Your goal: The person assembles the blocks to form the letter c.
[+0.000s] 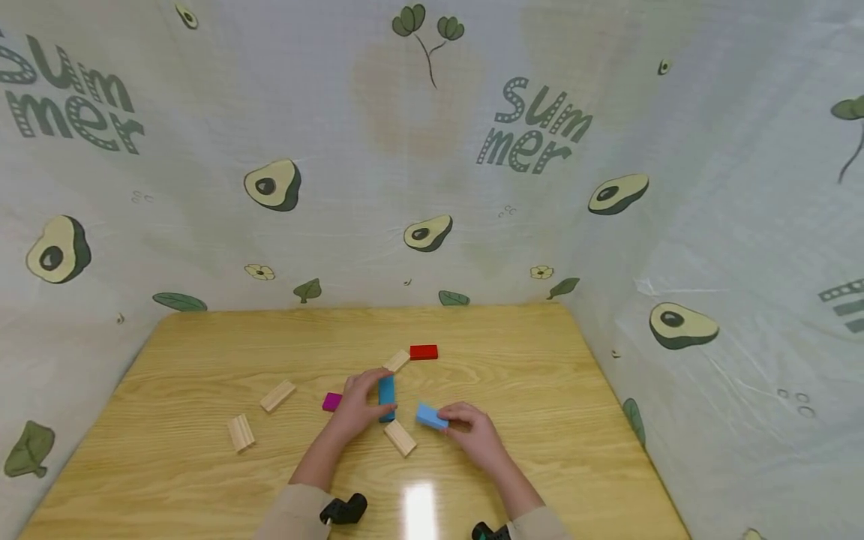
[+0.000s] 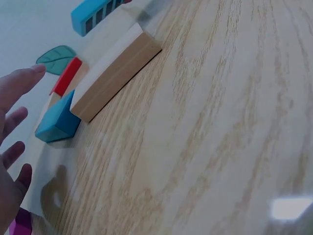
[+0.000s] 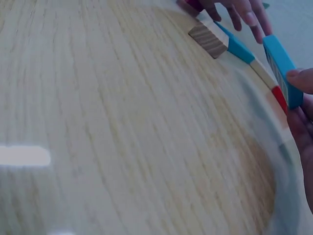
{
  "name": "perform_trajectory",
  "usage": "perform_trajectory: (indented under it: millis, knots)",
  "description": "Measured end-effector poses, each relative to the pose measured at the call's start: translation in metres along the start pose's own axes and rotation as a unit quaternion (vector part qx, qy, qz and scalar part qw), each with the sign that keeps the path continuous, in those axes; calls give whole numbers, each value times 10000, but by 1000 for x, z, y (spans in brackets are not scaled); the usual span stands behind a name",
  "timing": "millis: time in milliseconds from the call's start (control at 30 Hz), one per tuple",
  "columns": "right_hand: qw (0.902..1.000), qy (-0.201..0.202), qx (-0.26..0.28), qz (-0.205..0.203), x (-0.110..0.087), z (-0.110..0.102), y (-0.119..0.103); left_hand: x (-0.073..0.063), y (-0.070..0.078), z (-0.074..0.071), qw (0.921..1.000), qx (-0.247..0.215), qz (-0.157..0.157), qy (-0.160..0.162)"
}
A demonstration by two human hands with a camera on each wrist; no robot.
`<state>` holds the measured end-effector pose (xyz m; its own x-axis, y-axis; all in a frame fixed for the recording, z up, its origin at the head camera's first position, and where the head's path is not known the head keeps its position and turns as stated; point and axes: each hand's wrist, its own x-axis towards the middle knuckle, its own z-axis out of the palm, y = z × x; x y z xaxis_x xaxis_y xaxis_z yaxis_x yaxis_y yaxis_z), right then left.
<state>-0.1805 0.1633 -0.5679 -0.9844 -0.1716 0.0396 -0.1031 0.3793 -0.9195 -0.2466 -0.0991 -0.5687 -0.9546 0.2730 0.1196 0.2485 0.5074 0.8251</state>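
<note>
My right hand [image 1: 475,435] pinches a light blue block [image 1: 432,416] between thumb and fingers, raised off the table; the right wrist view shows this block [image 3: 283,71] tilted, with a striped side. A darker blue block [image 1: 387,396] lies on the table beside my left hand [image 1: 358,409]. The left thumb and fingers are spread around that block, and in the left wrist view the fingers [image 2: 19,88] stand apart from the blue block [image 2: 59,120]. A plain wooden block [image 1: 400,438] lies just in front of it, and another wooden block [image 1: 397,361] behind.
A red block [image 1: 424,352] lies at the back, beside the rear wooden block. A magenta block [image 1: 331,402] sits left of the left hand. Two wooden blocks [image 1: 277,396] lie farther left on the wooden table [image 1: 506,337]. A printed cloth [image 1: 432,187] hangs around the table.
</note>
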Motion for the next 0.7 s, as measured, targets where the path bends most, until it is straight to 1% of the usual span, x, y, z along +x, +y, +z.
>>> perform_trajectory:
  millis: [33, 167, 267, 467, 700]
  knots:
    - [10000, -20, -18, -28, -1, 0, 1, 1, -1, 0, 10000, 43, -33, -19]
    - [9999, -150, 74, 3, -11, -3, -14, 1, -5, 0, 9996, 195, -158, -120]
    - [9996, -226, 147, 121, -17, -6, -25, 0, -9, 0, 9993, 265, -138, -206]
    - [9993, -239, 237, 136, -19, -8, -18, -1, -15, 0, 9991, 186, -98, -378]
    - [9989, -354, 294, -86, -17, -11, -15, 0, -21, 3, 9982, 344, -49, -498]
